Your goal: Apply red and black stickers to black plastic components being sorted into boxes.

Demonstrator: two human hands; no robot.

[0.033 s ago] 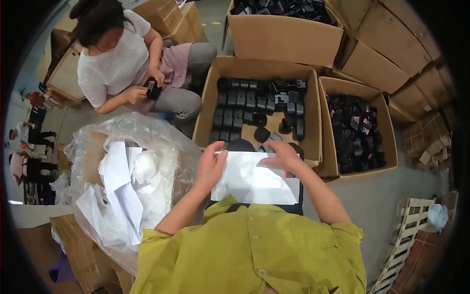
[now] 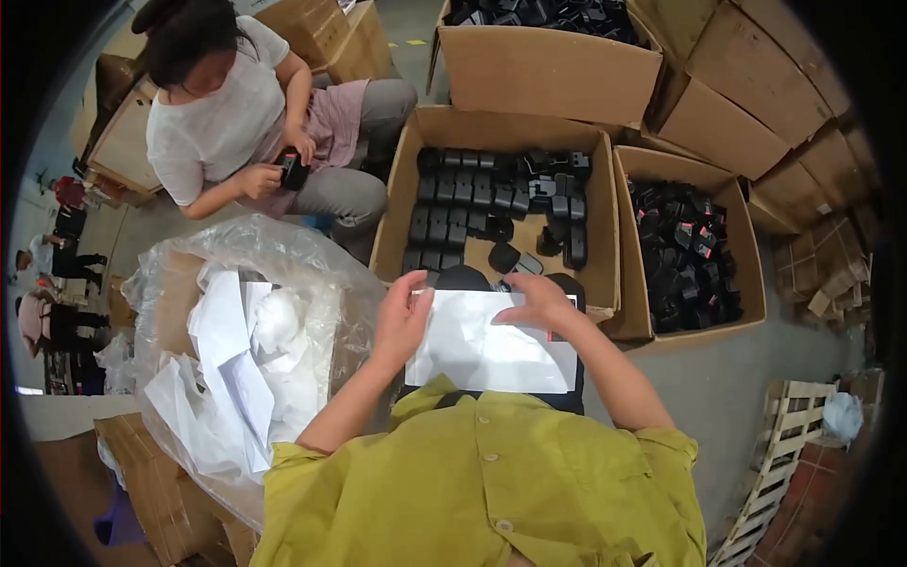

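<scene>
- both hands sit on one white paper sheet (image 2: pixel 487 345) that lies across the person's lap, on top of a dark flat item whose black edge shows along the sheet's right and lower sides.
- left hand (image 2: pixel 402 321) pinches the sheet's upper left corner, fingers curled over the top edge and thumb on the near side.
- right hand (image 2: pixel 537 300) lies over the sheet's upper right part, fingers bent and pressing down on the top edge; whether the thumb is under the paper cannot be told.
- the sheet is tilted a little, its left side higher, and it is creased down the middle.
- just beyond the hands stands an open cardboard box (image 2: pixel 605 283) with small black parts (image 2: pixel 463 203) set in rows on its left and loose on its right.
- right of it, touching its wall, a second open box (image 2: pixel 746 283) holds a jumble of black parts with red marks (image 2: pixel 685 255).
- to the person's left, a clear plastic bag (image 2: pixel 312 265) is full of crumpled white paper (image 2: pixel 231 359).
- a co-worker in a white top (image 2: pixel 213 123) sits beyond the bag, both hands on a small black object (image 2: pixel 293 170).
- more cardboard boxes (image 2: pixel 548 66) stand behind, and a pale wooden pallet (image 2: pixel 779 454) lies at the lower right.
</scene>
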